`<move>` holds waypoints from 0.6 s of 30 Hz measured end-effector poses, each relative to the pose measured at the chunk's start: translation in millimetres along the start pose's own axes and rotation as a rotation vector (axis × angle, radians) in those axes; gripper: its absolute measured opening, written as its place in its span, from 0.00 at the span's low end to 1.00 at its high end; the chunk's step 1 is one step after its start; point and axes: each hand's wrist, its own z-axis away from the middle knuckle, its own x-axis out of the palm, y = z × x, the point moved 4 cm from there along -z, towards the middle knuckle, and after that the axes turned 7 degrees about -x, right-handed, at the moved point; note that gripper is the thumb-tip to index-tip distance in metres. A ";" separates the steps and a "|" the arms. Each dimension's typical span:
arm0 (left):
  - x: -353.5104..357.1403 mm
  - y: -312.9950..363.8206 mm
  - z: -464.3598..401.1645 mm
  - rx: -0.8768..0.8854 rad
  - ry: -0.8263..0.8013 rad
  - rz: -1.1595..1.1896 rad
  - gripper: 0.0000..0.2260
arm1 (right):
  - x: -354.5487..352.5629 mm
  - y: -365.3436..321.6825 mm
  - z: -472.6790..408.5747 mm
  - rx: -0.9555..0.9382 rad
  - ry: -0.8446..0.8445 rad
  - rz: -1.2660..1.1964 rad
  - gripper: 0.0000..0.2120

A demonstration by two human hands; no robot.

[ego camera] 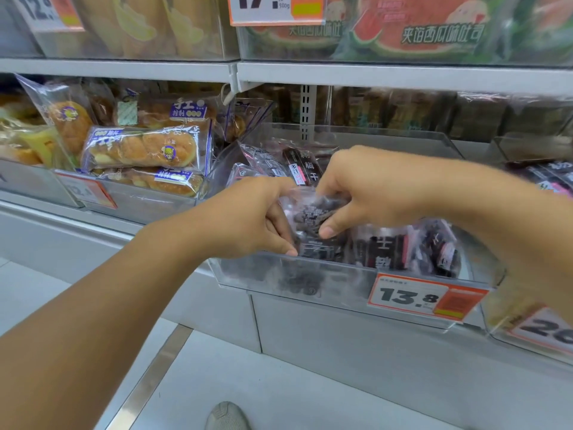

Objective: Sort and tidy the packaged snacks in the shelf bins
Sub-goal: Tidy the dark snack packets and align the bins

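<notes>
Gripping 1 clear packet [313, 212] of dark snacks from both sides: left hand [248, 218] has fingers curled on its left edge, right hand [369, 190] pinches its right end, thumb underneath. Packet sits just above the front of the clear bin [279, 274], touching the packets below it.

Bin holds more dark packets [403, 246], some upright along the front wall, some lying flat toward the back [297, 166]. Back packets carry black labels with white characters. Orange-and-white price tag [424, 297] reading 13.8 hangs on the bin's front wall, right of the hands.

Left neighbour bin [139, 197] is stacked with bread rolls in clear wrappers with blue print [145, 150]; its tag [88, 192] is blurred. Right neighbour bin [533, 336] shows a tag starting with 2, the rest is cut off by the frame edge.

Upper shelf [341, 74]: watermelon-print packs [434, 29] behind clear fronts, yellowish bread packs [139, 26] left of them, 2 partial price tags.

Below: grey shelf base [341, 342], pale floor, toe of 1 grey shoe [228, 417] at the bottom edge.
</notes>
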 end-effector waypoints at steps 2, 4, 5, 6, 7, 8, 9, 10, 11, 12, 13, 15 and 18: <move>0.5 1.8 0.8 0.018 -0.013 -0.035 0.22 | -0.6 -2.4 -0.1 -0.009 -0.029 0.010 0.28; -3.6 -0.4 2.7 0.013 -0.001 0.016 0.21 | 9.4 -6.9 -1.9 -0.002 -0.019 -0.008 0.28; -6.0 -2.4 4.5 0.007 -0.002 0.052 0.21 | 14.6 -9.5 -3.2 0.004 -0.009 -0.013 0.28; -7.9 -3.8 6.2 0.009 -0.001 0.077 0.19 | 18.6 -11.3 -4.8 0.009 -0.003 -0.016 0.27; -10.0 -4.1 7.8 0.022 0.010 0.093 0.18 | 21.0 -12.5 -6.2 0.015 0.000 -0.019 0.26; -11.7 -4.2 8.8 0.034 0.026 0.102 0.15 | 22.6 -12.9 -7.4 0.023 -0.002 -0.020 0.25; -12.7 -4.0 9.3 0.044 0.039 0.111 0.13 | 24.1 -13.0 -8.6 0.031 -0.010 -0.020 0.25; -12.8 -3.5 9.5 0.048 0.040 0.111 0.12 | 26.2 -12.8 -9.4 0.035 -0.017 -0.023 0.24; -12.4 -3.0 8.9 0.045 0.033 0.095 0.12 | 29.3 -12.6 -10.5 0.035 -0.022 -0.031 0.23; -11.5 -2.8 7.9 0.039 0.026 0.063 0.13 | 33.3 -12.6 -11.2 0.031 -0.023 -0.042 0.23; -11.0 -2.5 6.0 0.033 0.021 0.012 0.13 | 37.1 -13.1 -11.9 0.026 -0.025 -0.053 0.22; -9.9 0.1 1.2 0.023 0.019 -0.123 0.13 | 41.8 -13.0 -12.4 0.030 -0.033 -0.068 0.23; -9.3 5.1 -4.0 -0.012 0.016 -0.239 0.13 | 43.5 -13.8 -12.0 0.040 -0.048 -0.065 0.24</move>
